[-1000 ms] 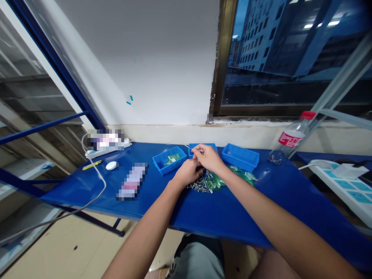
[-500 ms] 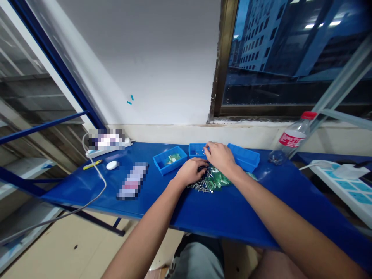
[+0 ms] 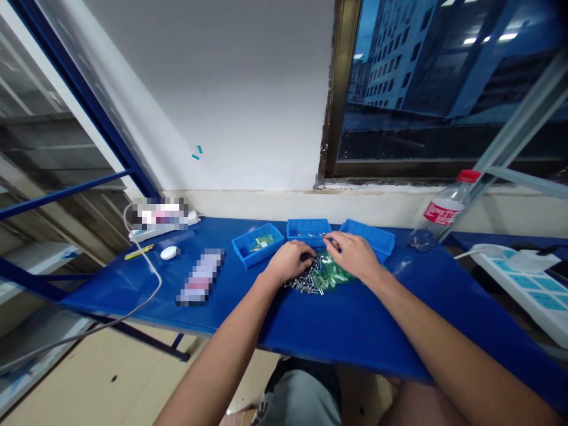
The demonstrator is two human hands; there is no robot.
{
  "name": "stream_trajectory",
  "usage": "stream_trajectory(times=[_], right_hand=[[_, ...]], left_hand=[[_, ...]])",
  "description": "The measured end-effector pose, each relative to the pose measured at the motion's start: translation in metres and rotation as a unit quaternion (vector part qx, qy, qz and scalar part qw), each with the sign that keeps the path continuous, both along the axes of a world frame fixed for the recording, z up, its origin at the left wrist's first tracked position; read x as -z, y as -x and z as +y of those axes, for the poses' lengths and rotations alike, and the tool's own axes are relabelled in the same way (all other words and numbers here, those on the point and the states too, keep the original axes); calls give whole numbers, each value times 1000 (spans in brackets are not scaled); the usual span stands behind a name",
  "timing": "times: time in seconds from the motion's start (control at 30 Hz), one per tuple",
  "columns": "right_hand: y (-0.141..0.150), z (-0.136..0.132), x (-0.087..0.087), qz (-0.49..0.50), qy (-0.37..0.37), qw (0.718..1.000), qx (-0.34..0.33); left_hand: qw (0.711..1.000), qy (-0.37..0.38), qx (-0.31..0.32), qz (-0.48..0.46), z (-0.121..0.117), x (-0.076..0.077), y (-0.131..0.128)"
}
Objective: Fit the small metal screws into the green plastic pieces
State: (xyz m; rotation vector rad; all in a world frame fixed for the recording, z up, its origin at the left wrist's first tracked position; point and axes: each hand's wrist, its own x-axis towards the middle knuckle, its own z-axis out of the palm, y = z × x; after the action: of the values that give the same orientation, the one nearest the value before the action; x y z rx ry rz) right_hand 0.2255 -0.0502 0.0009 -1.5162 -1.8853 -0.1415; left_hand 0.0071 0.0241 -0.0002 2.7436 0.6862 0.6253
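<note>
A heap of small green parts with thin metal legs [image 3: 320, 277] lies on the blue table [image 3: 337, 325]. My left hand [image 3: 290, 261] rests on the heap's left edge with its fingers curled down; what they hold is hidden. My right hand [image 3: 355, 254] sits on the heap's right side, fingers bent and pinched near a green part. Three blue trays stand just behind the heap: the left tray [image 3: 258, 243] holds a green piece, the middle tray [image 3: 309, 229] holds a few small parts, and the right tray [image 3: 367, 235] is partly hidden by my right hand.
A plastic bottle with a red cap [image 3: 439, 218] stands at the right. A white power strip [image 3: 528, 284] lies at the far right edge. At the left are a white round object [image 3: 169, 252], a yellow pen [image 3: 139, 252], a cable [image 3: 146, 296] and blurred items.
My right hand came down from the middle tray and moved right onto the heap. My left hand stayed on the heap's left edge.
</note>
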Motion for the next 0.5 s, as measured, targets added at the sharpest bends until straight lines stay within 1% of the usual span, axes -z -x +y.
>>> stream_trajectory(times=[0.13,0.3,0.4,0.5], right_hand=[[0,-4,2,0,2,1000,-2],[3,-4,2,10,0,1000,-10],[3,-4,3,12,5,1000,-12],[4,-6,0,25,2,999,-20]], left_hand=[[1000,22,-1,5,0,0,-1],[1000,29,0,-13,2,1,-1],[998,45,-4,-40,2,1,0],[993,67,-18,-93,0,0,0]])
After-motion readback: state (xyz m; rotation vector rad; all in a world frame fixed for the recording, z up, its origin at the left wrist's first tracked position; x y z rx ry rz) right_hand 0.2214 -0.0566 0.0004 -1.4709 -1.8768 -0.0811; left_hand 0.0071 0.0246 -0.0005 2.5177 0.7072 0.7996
